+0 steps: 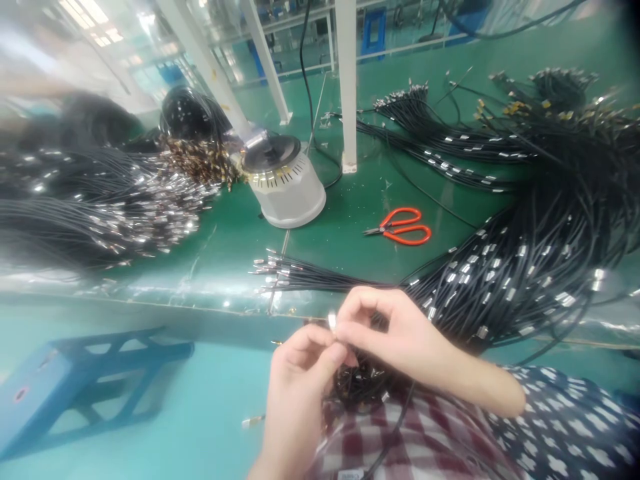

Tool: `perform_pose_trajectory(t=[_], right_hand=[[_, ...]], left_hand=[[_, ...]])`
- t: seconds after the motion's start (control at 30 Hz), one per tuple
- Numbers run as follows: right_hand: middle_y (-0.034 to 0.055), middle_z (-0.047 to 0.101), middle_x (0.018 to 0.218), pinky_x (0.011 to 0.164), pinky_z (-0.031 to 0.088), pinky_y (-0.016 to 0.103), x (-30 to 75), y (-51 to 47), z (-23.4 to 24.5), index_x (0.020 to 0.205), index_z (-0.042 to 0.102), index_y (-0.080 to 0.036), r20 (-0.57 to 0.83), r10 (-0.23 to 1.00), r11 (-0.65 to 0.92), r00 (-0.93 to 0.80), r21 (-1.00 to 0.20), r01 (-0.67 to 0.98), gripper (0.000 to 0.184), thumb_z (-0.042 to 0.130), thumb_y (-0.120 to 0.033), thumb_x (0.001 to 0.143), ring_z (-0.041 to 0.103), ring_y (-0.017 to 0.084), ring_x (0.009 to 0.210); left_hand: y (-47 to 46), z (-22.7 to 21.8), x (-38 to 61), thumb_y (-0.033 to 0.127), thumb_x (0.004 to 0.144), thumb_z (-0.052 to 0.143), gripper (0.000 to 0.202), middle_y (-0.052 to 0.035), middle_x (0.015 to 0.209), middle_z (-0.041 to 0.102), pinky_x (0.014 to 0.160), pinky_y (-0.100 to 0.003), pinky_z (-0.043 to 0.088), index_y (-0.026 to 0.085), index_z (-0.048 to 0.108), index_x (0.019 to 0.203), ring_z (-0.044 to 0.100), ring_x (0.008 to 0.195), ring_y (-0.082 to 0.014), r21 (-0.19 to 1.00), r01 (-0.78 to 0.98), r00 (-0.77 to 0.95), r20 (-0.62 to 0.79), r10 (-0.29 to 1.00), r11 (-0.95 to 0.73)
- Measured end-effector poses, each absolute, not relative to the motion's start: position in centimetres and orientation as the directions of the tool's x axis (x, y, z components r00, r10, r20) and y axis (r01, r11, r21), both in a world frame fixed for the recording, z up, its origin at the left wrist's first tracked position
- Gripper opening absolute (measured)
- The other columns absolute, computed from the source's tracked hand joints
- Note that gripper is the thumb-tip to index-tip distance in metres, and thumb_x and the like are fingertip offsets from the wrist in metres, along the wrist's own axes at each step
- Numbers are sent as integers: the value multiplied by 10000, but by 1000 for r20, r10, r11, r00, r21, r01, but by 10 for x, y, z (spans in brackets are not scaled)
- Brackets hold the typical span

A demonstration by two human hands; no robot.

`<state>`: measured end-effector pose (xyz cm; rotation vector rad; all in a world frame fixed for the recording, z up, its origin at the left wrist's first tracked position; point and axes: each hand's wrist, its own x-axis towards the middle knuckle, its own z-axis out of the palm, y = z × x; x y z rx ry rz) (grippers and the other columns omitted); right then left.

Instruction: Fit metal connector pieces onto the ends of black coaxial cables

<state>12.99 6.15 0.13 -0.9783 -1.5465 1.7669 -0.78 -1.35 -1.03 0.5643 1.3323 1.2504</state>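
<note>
My left hand (303, 377) and my right hand (387, 330) meet fingertip to fingertip just in front of the bench edge, both closed in a pinch. Between them a small silvery cable end (332, 321) sticks up; the fingers hide the rest of it. Beneath the hands, a tangle of black cables (363, 377) with metal ends lies on a checked cloth (425, 433) over my lap. Just beyond the hands, a thin bundle of black cables (320, 275) rests on the green bench, its metal tips toward the left.
Orange-handled scissors (406, 227) lie on the green bench top (350, 220), right of a white round-based device (290, 190). Large cable piles (520, 267) cover the right side, more cables (125, 207) the left. A white post (346, 87) stands behind. A blue stool (65, 373) is at lower left.
</note>
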Motion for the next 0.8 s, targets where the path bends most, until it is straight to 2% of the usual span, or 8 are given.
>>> perform_pose_trajectory(t=[0.17,0.27,0.33,0.43,0.53,0.63,0.7,0.8], right_hand=[[-27,610,649,551,436,267,129,73,-5,690,654,-156,-203,704,-368,-680,-924,-105,242,796,-352,702,551,101,518],[-57,579,560,547,437,254,129,76,-8,658,601,-163,-154,604,-470,-782,-862,-193,269,761,-359,749,565,93,464],[-55,577,558,580,448,249,130,77,-9,679,599,-161,-143,583,-450,-800,-877,-170,256,716,-354,799,568,89,488],[-7,622,723,652,472,250,133,81,-7,741,635,-153,-134,643,-262,-754,-964,-53,211,642,-324,864,590,106,635],[31,653,894,740,477,279,135,91,-7,838,674,-171,-9,746,170,-666,-964,203,176,549,-260,924,611,142,783],[50,664,982,808,461,331,133,104,-10,956,684,-192,62,751,546,-657,-617,566,139,574,-263,908,613,205,908],[81,668,988,807,458,372,127,111,-13,992,675,-170,2,750,614,-661,-373,696,189,625,-299,865,611,263,943],[116,680,921,759,455,394,116,116,-19,964,667,-133,-56,757,619,-651,-255,743,179,625,-231,820,633,307,896]], left_hand=[[-12,-14,-9,310,760,754,224,-39,588,699,413,-165,277,148,665,634,421,402,-42,848,-388,-61,-414,908,360],[-10,-16,-7,359,750,759,273,-42,568,686,384,-168,271,136,670,620,439,369,-43,787,-467,41,-436,899,403],[-9,-17,-6,373,751,757,297,-45,569,680,382,-165,274,127,666,611,442,366,-39,767,-490,70,-440,895,415],[-9,-19,-11,391,756,749,314,-34,564,661,377,-162,262,129,644,619,419,357,-30,758,-488,78,-455,887,432],[-15,-21,-28,438,725,763,328,-19,565,642,381,-178,296,151,626,642,435,384,-57,802,-412,10,-471,882,433],[-26,-28,-59,494,721,741,371,-35,617,641,466,-223,395,150,642,626,495,479,-101,892,-225,-187,-434,882,392],[-34,-35,-83,535,717,719,394,-39,632,633,469,-250,387,157,642,633,509,507,-132,891,-121,-335,-451,827,437],[-46,-44,-112,564,558,805,449,-2,583,591,464,-281,380,172,680,737,467,478,-151,879,43,-654,-335,679,475]])
